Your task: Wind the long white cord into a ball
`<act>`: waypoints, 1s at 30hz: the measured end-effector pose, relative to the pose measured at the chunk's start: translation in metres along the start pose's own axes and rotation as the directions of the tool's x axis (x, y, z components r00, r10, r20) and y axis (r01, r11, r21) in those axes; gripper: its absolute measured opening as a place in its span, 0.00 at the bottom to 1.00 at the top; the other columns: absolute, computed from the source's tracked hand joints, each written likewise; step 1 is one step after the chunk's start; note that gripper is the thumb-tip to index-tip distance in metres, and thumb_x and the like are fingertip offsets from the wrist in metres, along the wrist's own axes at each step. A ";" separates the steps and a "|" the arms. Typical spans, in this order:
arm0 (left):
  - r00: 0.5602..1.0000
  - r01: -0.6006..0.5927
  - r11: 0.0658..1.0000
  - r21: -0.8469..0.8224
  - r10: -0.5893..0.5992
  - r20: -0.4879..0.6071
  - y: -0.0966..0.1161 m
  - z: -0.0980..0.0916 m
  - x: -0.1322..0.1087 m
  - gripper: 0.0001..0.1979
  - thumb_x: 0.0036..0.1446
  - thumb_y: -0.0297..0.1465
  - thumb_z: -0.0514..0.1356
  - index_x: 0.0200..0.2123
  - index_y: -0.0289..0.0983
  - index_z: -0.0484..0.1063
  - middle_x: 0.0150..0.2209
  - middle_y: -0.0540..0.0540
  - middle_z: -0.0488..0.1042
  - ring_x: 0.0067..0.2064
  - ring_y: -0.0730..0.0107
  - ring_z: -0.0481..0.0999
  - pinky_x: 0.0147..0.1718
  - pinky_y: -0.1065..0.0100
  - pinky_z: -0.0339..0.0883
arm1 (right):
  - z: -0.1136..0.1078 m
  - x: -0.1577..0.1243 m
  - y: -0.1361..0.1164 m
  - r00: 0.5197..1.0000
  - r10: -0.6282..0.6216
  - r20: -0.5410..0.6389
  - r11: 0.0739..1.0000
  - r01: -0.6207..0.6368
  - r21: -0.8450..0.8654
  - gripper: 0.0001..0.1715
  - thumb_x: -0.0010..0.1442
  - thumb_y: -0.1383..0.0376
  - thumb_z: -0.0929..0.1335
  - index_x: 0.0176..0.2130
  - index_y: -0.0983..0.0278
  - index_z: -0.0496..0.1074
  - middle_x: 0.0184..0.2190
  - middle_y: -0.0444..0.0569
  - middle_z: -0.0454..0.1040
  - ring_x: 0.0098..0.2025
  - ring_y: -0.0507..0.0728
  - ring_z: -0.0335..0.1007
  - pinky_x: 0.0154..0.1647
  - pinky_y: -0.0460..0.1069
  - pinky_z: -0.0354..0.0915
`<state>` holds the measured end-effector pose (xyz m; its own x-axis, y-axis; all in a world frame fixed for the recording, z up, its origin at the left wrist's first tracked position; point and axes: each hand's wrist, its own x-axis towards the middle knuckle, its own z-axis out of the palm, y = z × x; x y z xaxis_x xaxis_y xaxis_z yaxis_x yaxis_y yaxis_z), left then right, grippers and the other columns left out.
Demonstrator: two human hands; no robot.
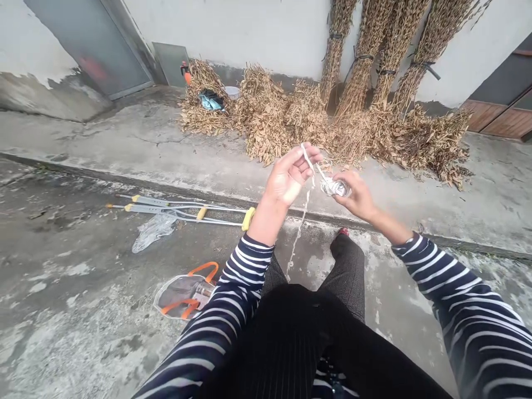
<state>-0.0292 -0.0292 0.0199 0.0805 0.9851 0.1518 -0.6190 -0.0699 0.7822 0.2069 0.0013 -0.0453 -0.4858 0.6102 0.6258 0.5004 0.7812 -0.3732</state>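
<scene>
A small wound ball of white string [333, 187] sits in the fingers of my right hand [356, 194], gripped from its right side. To its left, my left hand [290, 176] is raised palm up with its fingers curled, and the string passes over the fingertips and thumb, held there. One length runs from the left fingers across to the ball. Another length, the loose end of the string [301, 224], hangs twisted between my legs toward the ground. Both hands are in front of me, a short gap apart.
Dry plant stalks [266, 105] lie heaped along the wall, beside tied upright bundles [366, 55]. A concrete step edge [224, 205] crosses ahead. Crutches [187, 211], a clear plastic bag [153, 231] and a mesh bag with orange handles [183, 293] lie to my left.
</scene>
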 end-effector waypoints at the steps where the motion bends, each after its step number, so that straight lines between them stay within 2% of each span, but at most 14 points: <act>1: 1.000 -0.014 1.000 -0.021 0.014 -0.007 0.000 0.002 0.003 0.19 0.69 0.34 0.55 0.59 0.34 0.70 0.48 0.41 0.80 0.57 0.59 0.80 0.43 0.71 0.78 | 0.003 -0.006 -0.004 0.999 0.047 0.017 0.999 -0.047 0.016 0.22 0.56 0.65 0.70 0.51 0.58 0.70 0.52 0.53 0.77 0.54 0.66 0.72 0.55 0.63 0.68; 4: 0.998 -0.058 0.995 -0.086 0.056 -0.027 -0.001 0.004 0.015 0.21 0.70 0.30 0.53 0.63 0.33 0.67 0.55 0.40 0.77 0.63 0.56 0.75 0.45 0.72 0.78 | 0.009 -0.022 -0.016 0.986 0.153 0.065 0.985 -0.157 0.065 0.22 0.55 0.65 0.70 0.51 0.59 0.68 0.52 0.54 0.77 0.54 0.66 0.72 0.54 0.62 0.69; 7: 0.997 -0.058 0.994 -0.090 0.054 -0.049 -0.005 -0.001 0.033 0.19 0.71 0.27 0.50 0.62 0.31 0.67 0.57 0.40 0.76 0.64 0.59 0.74 0.48 0.72 0.77 | 0.012 -0.035 -0.025 0.985 0.146 0.095 0.982 -0.155 0.104 0.20 0.58 0.64 0.71 0.50 0.59 0.69 0.53 0.56 0.77 0.55 0.67 0.72 0.56 0.63 0.68; 10: 0.998 0.040 0.999 -0.010 -0.041 -0.039 -0.014 -0.011 0.053 0.17 0.72 0.27 0.49 0.56 0.27 0.71 0.54 0.39 0.78 0.60 0.63 0.77 0.50 0.69 0.76 | 0.014 -0.043 -0.032 0.983 0.103 0.149 0.972 -0.132 0.195 0.18 0.61 0.62 0.71 0.51 0.57 0.72 0.53 0.55 0.77 0.57 0.66 0.71 0.60 0.65 0.65; 13: 0.987 0.161 0.977 0.141 -0.156 -0.043 -0.026 -0.028 0.072 0.12 0.70 0.31 0.56 0.47 0.28 0.75 0.45 0.39 0.82 0.52 0.66 0.82 0.48 0.68 0.76 | 0.016 -0.047 -0.040 0.953 0.199 0.228 0.910 -0.266 0.318 0.17 0.59 0.60 0.74 0.49 0.56 0.76 0.54 0.52 0.77 0.58 0.66 0.71 0.61 0.64 0.65; 15: 0.977 0.211 0.941 0.264 -0.205 -0.051 -0.033 -0.045 0.084 0.12 0.66 0.35 0.62 0.41 0.30 0.76 0.38 0.40 0.83 0.43 0.68 0.84 0.46 0.68 0.77 | 0.018 -0.050 -0.044 0.895 0.340 0.289 0.794 -0.438 0.422 0.21 0.52 0.59 0.78 0.47 0.57 0.77 0.53 0.51 0.78 0.56 0.65 0.73 0.56 0.61 0.69; 17: 0.964 0.260 0.869 0.422 -0.262 -0.055 -0.037 -0.065 0.094 0.14 0.63 0.38 0.65 0.36 0.31 0.76 0.32 0.41 0.81 0.37 0.68 0.83 0.44 0.65 0.77 | 0.021 -0.052 -0.047 0.819 0.437 0.371 0.619 -0.573 0.537 0.27 0.45 0.60 0.81 0.45 0.59 0.77 0.50 0.51 0.80 0.50 0.63 0.76 0.49 0.56 0.73; 20: 0.956 0.269 0.645 0.716 -0.271 -0.115 -0.043 -0.089 0.103 0.11 0.57 0.33 0.69 0.29 0.31 0.75 0.26 0.43 0.77 0.37 0.63 0.81 0.44 0.61 0.75 | 0.024 -0.051 -0.053 0.756 0.467 0.459 0.384 -0.641 0.665 0.31 0.38 0.65 0.83 0.43 0.60 0.78 0.46 0.49 0.82 0.43 0.58 0.78 0.44 0.51 0.73; 22: 0.972 0.211 0.506 0.837 -0.195 -0.128 -0.050 -0.095 0.097 0.07 0.53 0.27 0.69 0.26 0.31 0.75 0.29 0.42 0.77 0.39 0.62 0.80 0.45 0.62 0.74 | 0.024 -0.047 -0.057 0.731 0.495 0.469 0.282 -0.646 0.709 0.31 0.35 0.68 0.83 0.42 0.61 0.78 0.44 0.48 0.82 0.40 0.56 0.78 0.42 0.49 0.73; 23: 0.978 0.178 0.482 0.858 -0.183 -0.100 -0.054 -0.094 0.090 0.05 0.53 0.25 0.68 0.27 0.32 0.76 0.33 0.42 0.78 0.40 0.62 0.79 0.44 0.63 0.73 | 0.024 -0.044 -0.059 0.716 0.516 0.470 0.242 -0.649 0.721 0.31 0.35 0.68 0.83 0.41 0.61 0.78 0.43 0.48 0.83 0.39 0.55 0.77 0.40 0.49 0.72; 25: 0.965 0.122 0.547 0.828 -0.259 0.029 -0.063 -0.086 0.068 0.03 0.56 0.27 0.66 0.34 0.33 0.80 0.42 0.41 0.79 0.39 0.66 0.78 0.41 0.64 0.73 | 0.022 -0.039 -0.062 0.680 0.555 0.479 0.182 -0.661 0.728 0.32 0.34 0.69 0.83 0.41 0.61 0.78 0.41 0.47 0.83 0.36 0.54 0.77 0.38 0.48 0.72; 27: 0.906 0.123 0.673 0.729 -0.377 0.195 -0.072 -0.075 0.042 0.09 0.58 0.31 0.65 0.42 0.35 0.81 0.45 0.41 0.79 0.39 0.70 0.76 0.37 0.67 0.72 | 0.020 -0.035 -0.062 0.651 0.578 0.492 0.143 -0.675 0.724 0.32 0.34 0.70 0.82 0.42 0.60 0.79 0.40 0.46 0.83 0.36 0.54 0.77 0.39 0.48 0.72; 28: 0.876 0.143 0.721 0.678 -0.411 0.251 -0.075 -0.070 0.029 0.12 0.59 0.32 0.65 0.44 0.35 0.81 0.44 0.41 0.79 0.38 0.72 0.76 0.35 0.69 0.71 | 0.019 -0.033 -0.062 0.637 0.586 0.501 0.128 -0.683 0.719 0.33 0.33 0.70 0.82 0.42 0.60 0.80 0.40 0.45 0.83 0.38 0.55 0.78 0.40 0.48 0.73; 30: 0.867 0.188 0.774 0.605 -0.420 0.268 -0.081 -0.064 0.009 0.14 0.58 0.35 0.66 0.45 0.34 0.81 0.39 0.43 0.79 0.34 0.75 0.73 0.32 0.72 0.68 | 0.017 -0.032 -0.060 0.611 0.593 0.525 0.097 -0.701 0.707 0.34 0.33 0.71 0.81 0.43 0.60 0.81 0.40 0.45 0.83 0.40 0.56 0.78 0.42 0.49 0.73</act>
<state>-0.0284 -0.0048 -0.0812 0.5389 0.8416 -0.0348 0.0083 0.0360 0.9993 0.1805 -0.0624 -0.0541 -0.3763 0.9050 -0.1983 -0.1171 -0.2588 -0.9588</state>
